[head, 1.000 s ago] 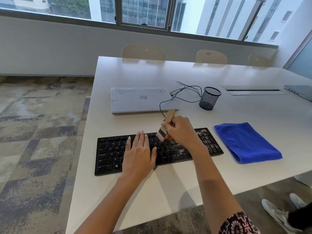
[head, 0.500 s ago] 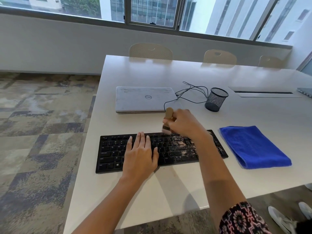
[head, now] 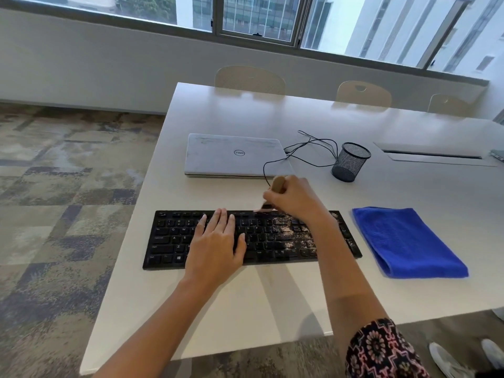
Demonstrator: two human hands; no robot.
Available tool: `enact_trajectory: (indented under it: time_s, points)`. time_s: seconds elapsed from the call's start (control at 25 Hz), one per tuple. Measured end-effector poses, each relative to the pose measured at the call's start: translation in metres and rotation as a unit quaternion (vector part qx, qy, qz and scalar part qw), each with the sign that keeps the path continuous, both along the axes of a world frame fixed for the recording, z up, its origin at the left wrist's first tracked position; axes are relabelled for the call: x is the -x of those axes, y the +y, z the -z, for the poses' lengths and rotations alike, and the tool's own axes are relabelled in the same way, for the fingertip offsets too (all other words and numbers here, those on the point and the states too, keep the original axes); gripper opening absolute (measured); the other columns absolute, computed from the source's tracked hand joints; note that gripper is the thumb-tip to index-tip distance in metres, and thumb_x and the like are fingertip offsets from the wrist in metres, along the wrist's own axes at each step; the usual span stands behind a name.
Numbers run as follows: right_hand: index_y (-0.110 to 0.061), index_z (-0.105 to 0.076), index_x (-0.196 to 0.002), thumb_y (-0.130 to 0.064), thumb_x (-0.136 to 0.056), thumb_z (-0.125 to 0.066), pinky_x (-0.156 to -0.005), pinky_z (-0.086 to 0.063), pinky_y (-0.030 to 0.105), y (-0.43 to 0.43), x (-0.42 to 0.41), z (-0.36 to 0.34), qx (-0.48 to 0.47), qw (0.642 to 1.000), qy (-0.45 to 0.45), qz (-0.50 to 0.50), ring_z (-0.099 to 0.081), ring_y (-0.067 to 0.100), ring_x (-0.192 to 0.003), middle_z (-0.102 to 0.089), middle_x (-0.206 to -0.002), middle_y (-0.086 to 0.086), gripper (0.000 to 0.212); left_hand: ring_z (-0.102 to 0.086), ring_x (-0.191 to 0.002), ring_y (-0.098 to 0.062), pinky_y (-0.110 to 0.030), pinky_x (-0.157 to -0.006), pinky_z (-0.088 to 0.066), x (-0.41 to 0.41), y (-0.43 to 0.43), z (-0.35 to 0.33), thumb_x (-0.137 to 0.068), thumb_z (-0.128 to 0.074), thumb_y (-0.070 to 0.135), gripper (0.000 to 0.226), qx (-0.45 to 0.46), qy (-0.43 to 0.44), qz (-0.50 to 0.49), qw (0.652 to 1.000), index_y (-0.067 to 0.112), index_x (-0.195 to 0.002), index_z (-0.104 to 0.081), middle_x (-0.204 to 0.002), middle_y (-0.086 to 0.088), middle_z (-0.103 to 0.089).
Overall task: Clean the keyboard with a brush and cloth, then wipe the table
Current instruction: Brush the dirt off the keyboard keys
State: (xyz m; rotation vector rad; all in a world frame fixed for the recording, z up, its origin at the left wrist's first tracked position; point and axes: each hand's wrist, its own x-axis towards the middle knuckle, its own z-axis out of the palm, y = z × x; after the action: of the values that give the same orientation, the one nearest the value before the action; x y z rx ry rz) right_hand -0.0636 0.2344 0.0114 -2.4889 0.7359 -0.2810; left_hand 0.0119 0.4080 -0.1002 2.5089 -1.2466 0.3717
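Note:
A black keyboard point(head: 169, 238) lies on the white table point(head: 245, 309), its right half speckled with pale dust. My left hand point(head: 216, 246) rests flat on the middle keys, fingers straight. My right hand point(head: 293, 199) grips a small wooden-handled brush point(head: 278, 184); the bristles touch the keyboard's top row near the far edge. A folded blue cloth point(head: 403, 241) sits on the table just right of the keyboard, untouched.
A closed silver laptop point(head: 234, 155) lies behind the keyboard, with black cables point(head: 308, 148) running beside it to a black mesh pen cup point(head: 350, 162). Chairs point(head: 249, 77) line the far side. A cable slot point(head: 433, 155) is at right. Shoes point(head: 447, 358) show below the table edge.
My right hand has carried the brush from the middle keys up to the keyboard's top row. My left hand stays flat on the keys. The view has shifted slightly.

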Motion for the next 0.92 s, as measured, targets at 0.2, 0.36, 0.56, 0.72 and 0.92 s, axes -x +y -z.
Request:
enact_trajectory:
  time_s: [0.2, 0.36, 0.56, 0.72, 0.92]
  points:
    - [-0.018, -0.061, -0.075, -0.033, -0.092, -0.068, -0.059, -0.044, 0.017, -0.025, 0.021, -0.005, 0.032, 0.999, 0.012, 0.029, -0.058, 0.011, -0.063, -0.064, -0.074, -0.001, 0.024, -0.046, -0.134, -0.023, -0.047, -0.113, -0.034, 0.0, -0.001, 0.001, -0.093, -0.031, 0.046, 0.061, 0.008, 0.008, -0.002, 1.0, 0.006, -0.131, -0.059, -0.139, -0.013, -0.055]
    - [-0.011, -0.077, -0.086, -0.024, -0.09, -0.069, -0.062, -0.047, 0.016, -0.009, 0.015, 0.007, -0.007, 0.997, -0.079, -0.009, -0.064, 0.008, -0.064, -0.07, -0.075, -0.009, 0.016, -0.043, -0.137, -0.021, -0.044, -0.116, -0.03, 0.001, 0.0, 0.0, -0.093, -0.029, 0.047, 0.063, 0.01, 0.017, 0.001, 1.0, 0.008, -0.134, -0.057, -0.142, -0.012, -0.052]
    - [-0.008, -0.074, -0.081, -0.027, -0.09, -0.068, -0.065, -0.056, 0.024, -0.018, 0.028, 0.011, 0.001, 0.999, -0.042, -0.02, -0.066, 0.012, -0.064, -0.07, -0.072, -0.008, 0.022, -0.041, -0.138, -0.021, -0.043, -0.117, -0.027, 0.001, 0.0, -0.001, -0.092, -0.025, 0.049, 0.066, 0.01, 0.023, 0.005, 1.0, 0.008, -0.135, -0.056, -0.143, -0.012, -0.051]
    - [-0.008, -0.075, -0.081, -0.028, -0.087, -0.07, -0.066, -0.059, 0.031, -0.027, 0.03, 0.001, -0.001, 0.995, -0.093, 0.032, -0.071, 0.021, -0.067, -0.074, -0.072, 0.006, 0.022, -0.041, -0.138, -0.022, -0.044, -0.117, -0.027, 0.001, 0.0, 0.0, -0.093, -0.026, 0.049, 0.066, 0.013, 0.024, 0.006, 1.0, 0.008, -0.136, -0.055, -0.143, -0.012, -0.051]
    - [-0.007, -0.075, -0.082, -0.027, -0.089, -0.068, -0.051, -0.046, 0.013, -0.021, 0.025, 0.01, 0.018, 0.998, -0.052, 0.011, -0.057, -0.002, -0.051, -0.073, -0.073, 0.0, 0.022, -0.038, -0.14, -0.019, -0.044, -0.118, -0.025, -0.001, -0.001, 0.0, -0.093, -0.025, 0.048, 0.067, 0.01, 0.02, 0.013, 1.0, 0.008, -0.141, -0.049, -0.147, -0.009, -0.046]
